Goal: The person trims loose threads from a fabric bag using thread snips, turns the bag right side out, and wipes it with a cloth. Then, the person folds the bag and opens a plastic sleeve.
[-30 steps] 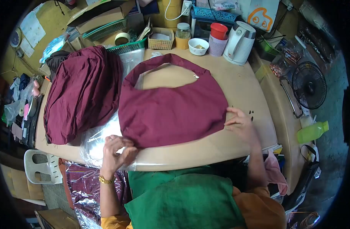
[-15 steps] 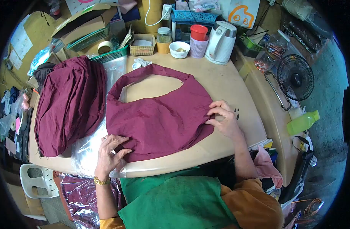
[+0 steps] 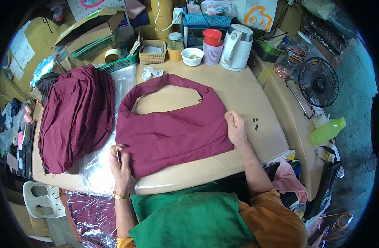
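Note:
A maroon cloth shoulder bag [image 3: 173, 128] lies on the table in front of me, its wide strap looped at the far side. My left hand [image 3: 121, 163] is closed on the bag's near left edge, thumb on top; a small dark bit shows by the fingers, too small to name. At the bag's right edge my right hand [image 3: 235, 128] is closed in a fist around the fabric. Between the hands the bag's front is stretched fairly flat, with slight creases.
A pile of maroon cloth [image 3: 75, 120] lies at left, with clear plastic sheeting [image 3: 96, 171] beside it. Along the back stand a white kettle [image 3: 236, 47], a white bowl [image 3: 192, 56] and baskets. A fan [image 3: 318, 82] and a green bottle [image 3: 328, 131] are at right.
Both hands have tightened from a loose pinch on the bag's edges. The bag is now pulled straighter and flatter, its lower edge less rounded.

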The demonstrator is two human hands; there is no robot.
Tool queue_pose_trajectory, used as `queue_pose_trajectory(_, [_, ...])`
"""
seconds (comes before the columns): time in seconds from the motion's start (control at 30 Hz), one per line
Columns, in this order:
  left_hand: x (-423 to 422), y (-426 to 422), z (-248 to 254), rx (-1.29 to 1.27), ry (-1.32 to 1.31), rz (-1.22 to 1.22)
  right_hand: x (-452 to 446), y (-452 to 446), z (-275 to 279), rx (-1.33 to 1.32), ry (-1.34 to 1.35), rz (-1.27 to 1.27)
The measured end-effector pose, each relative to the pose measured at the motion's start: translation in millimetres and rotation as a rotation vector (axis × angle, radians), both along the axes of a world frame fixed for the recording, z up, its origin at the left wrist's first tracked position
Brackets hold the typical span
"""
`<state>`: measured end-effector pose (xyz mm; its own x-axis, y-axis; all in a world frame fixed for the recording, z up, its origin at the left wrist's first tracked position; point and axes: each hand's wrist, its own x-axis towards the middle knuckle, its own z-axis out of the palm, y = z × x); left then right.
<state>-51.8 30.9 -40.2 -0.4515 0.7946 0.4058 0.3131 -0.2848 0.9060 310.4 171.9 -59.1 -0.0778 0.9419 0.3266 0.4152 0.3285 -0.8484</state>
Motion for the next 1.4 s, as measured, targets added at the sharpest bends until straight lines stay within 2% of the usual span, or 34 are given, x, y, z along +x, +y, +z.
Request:
queue_pose_trajectory(0.03, [1,-4,10,0.018,0.083,-0.059,1,-2,4,0.005,-0.001,-0.004])
queue_pose_trajectory(0.07, [-3,-6,6,0.024,0.082,-0.064,2,-6,13,0.004,0.089,0.119])
queue_pose_trajectory(0.1, [-12,-11,0,-0.075,0.155,-0.061,3,-10,17,0.003,0.178,0.242])
queue_pose_trajectory(0.13, [-16,-12,-6,-0.175,0.228,-0.059,5,-12,16,0.007,0.177,0.236])
queue_pose_trajectory(0.2, [-14,-8,-11,-0.126,0.201,0.006,11,-12,12,0.080,0.033,0.190])
queue_pose_trajectory(0.27, [-14,-4,-11,-0.078,0.247,0.094,9,-11,3,0.054,0.051,0.115])
queue_pose_trajectory(0.37, [-13,0,-12,-0.003,0.333,0.148,-1,-8,1,0.280,-0.098,-0.117])
queue_pose_trajectory(0.47, [-22,9,-26,0.089,0.475,0.239,-6,-10,-3,0.307,-0.242,-0.157])
queue_pose_trajectory(0.53, [-29,14,-30,0.096,0.466,0.293,-8,-8,-11,0.350,-0.250,-0.168])
queue_pose_trajectory(0.6, [-21,18,-27,0.067,0.321,0.335,0,-1,-28,0.409,-0.336,-0.207])
queue_pose_trajectory(0.67, [-23,15,-22,-0.041,0.092,0.220,-7,-8,-10,0.298,-0.382,-0.246])
queue_pose_trajectory(0.7, [-15,16,-14,0.021,0.064,0.224,-5,-8,2,0.266,-0.530,-0.194])
queue_pose_trajectory(0.73, [-17,18,-19,0.117,0.033,0.182,-12,-10,13,0.307,-0.574,-0.253])
queue_pose_trajectory(0.77, [-15,15,-12,0.109,0.112,0.207,-24,-16,35,0.215,-0.510,-0.199])
queue_pose_trajectory(0.83, [-5,7,1,0.023,0.106,0.200,-71,-39,74,0.419,-0.460,-0.011])
queue_pose_trajectory(0.87, [1,6,2,-0.031,0.077,0.187,-98,-51,86,0.472,-0.458,0.165])
queue_pose_trajectory(0.93, [11,8,-4,0.067,0.097,0.154,-155,-77,98,0.455,-0.420,0.445])
queue_pose_trajectory(1.0, [15,-2,6,0.096,0.171,0.164,-187,-76,79,0.444,-0.520,0.673])
queue_pose_trajectory(1.07, [13,-15,13,0.164,0.271,0.355,-200,-68,76,0.390,-0.446,0.664])
queue_pose_trajectory(1.1, [9,-36,17,0.010,0.291,0.371,-201,-66,78,0.400,-0.445,0.674])
queue_pose_trajectory(1.13, [5,-56,21,-0.217,0.228,0.279,-199,-64,80,0.376,-0.402,0.642])
queue_pose_trajectory(1.2, [3,-73,3,-0.445,-0.229,-0.009,-201,-62,86,0.352,-0.359,0.614])
queue_pose_trajectory(1.27, [15,-73,-8,-0.438,-0.239,-0.086,-203,-65,92,0.203,-0.398,0.659])
queue_pose_trajectory(1.3, [17,-70,-12,-0.398,-0.123,-0.051,-207,-65,88,0.204,-0.402,0.665])
queue_pose_trajectory(1.37, [16,-63,-12,-0.414,-0.177,-0.079,-216,-62,75,0.423,-0.559,0.673])
queue_pose_trajectory(1.4, [17,-59,-12,-0.430,-0.225,-0.112,-219,-60,73,0.426,-0.563,0.673])
